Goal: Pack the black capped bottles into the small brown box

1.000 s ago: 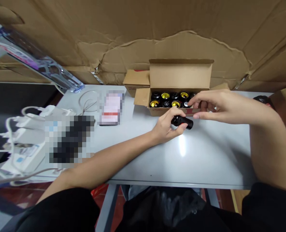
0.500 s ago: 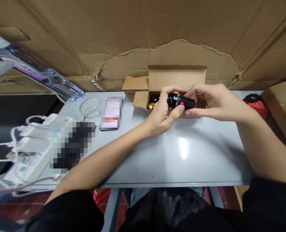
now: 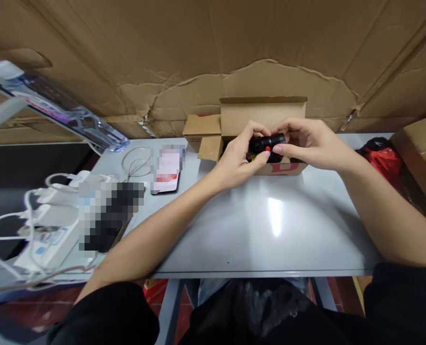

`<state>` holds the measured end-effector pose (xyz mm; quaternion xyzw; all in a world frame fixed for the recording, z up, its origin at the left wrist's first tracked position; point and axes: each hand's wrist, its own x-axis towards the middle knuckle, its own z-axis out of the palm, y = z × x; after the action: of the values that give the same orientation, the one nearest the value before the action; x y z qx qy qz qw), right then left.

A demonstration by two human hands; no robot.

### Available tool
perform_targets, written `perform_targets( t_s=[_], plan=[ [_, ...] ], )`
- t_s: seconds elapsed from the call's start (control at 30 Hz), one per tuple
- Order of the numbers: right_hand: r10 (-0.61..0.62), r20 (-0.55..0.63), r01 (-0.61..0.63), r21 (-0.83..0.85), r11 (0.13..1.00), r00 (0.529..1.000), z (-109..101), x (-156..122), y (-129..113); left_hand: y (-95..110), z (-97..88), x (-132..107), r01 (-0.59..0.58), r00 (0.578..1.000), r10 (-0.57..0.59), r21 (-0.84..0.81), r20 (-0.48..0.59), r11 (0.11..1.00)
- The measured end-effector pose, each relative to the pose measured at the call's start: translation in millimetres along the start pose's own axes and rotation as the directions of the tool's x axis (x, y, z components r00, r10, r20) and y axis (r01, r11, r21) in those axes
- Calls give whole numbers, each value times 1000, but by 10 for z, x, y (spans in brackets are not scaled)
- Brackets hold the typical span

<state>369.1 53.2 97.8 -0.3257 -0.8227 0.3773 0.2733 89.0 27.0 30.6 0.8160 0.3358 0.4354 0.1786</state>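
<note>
One corrugated cardboard sheet (image 3: 213,48) lines the wall behind your grey metal table (image 3: 270,244). At the table's left end sits a white power strip (image 3: 47,249) with white cables, and a smartphone (image 3: 166,170), its face obscured, lies nearer the centre. A cardboard box (image 3: 263,115) stands toward the table's far edge, its lid and flaps raised, an arrangement that leaves the contents reachable. Inside, black cylinders (image 3: 276,157) are mostly hidden behind your hands. Your left hand (image 3: 238,155) and right hand (image 3: 308,141) are both closed on a black cylindrical device (image 3: 270,141), one from each end, a grip that steadies it between them. The device sits above the box opening, and its red button (image 3: 267,148) lies just beside your left fingertips. Contact with the box cannot be confirmed from this view.
</note>
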Motion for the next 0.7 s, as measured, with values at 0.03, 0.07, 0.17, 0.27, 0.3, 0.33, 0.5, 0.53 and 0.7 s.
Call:
perform_targets(
  t_s=[0.03, 0.07, 0.17, 0.27, 0.3, 0.33, 0.5, 0.53, 0.7],
  plan=[
    [-6, -18, 6, 6, 1000, 1000, 32, 2, -7, -26, 18, -9, 5, 1000, -5, 0, -11, 1000],
    [-3, -30, 4, 12, 1000, 1000, 62, 3, -14, -50, 34, -17, 7, 1000, -7, 1, -21, 1000],
    [24, -52, -23, 30, 999, 998, 119, 13, -28, -97, 60, -28, 7, 999, -7, 1, -47, 1000],
    [30, -76, -26, 59, 998, 997, 129, 25, -31, -79, 42, -12, 13, 999, -14, -16, -52, 1000],
    [32, -82, -26, 71, 997, 996, 125, 26, -33, -57, 26, -3, 20, 999, -21, -22, -44, 1000],
    [35, -88, -28, 81, 996, 996, 120, 26, -36, -30, 7, 6, 28, 999, -29, -25, -32, 999],
    [25, -102, -20, 52, 998, 994, 121, -1, -76, 77, -68, 30, 1, 1000, -2, 42, 14, 999],
    [25, -104, -21, 38, 999, 994, 130, -8, -87, 79, -68, 30, -7, 1000, 6, 63, 18, 998],
    [20, -100, -19, 12, 1000, 995, 130, -28, -131, 93, -55, 37, 12, 1000, -13, 66, 18, 998]
  ],
)
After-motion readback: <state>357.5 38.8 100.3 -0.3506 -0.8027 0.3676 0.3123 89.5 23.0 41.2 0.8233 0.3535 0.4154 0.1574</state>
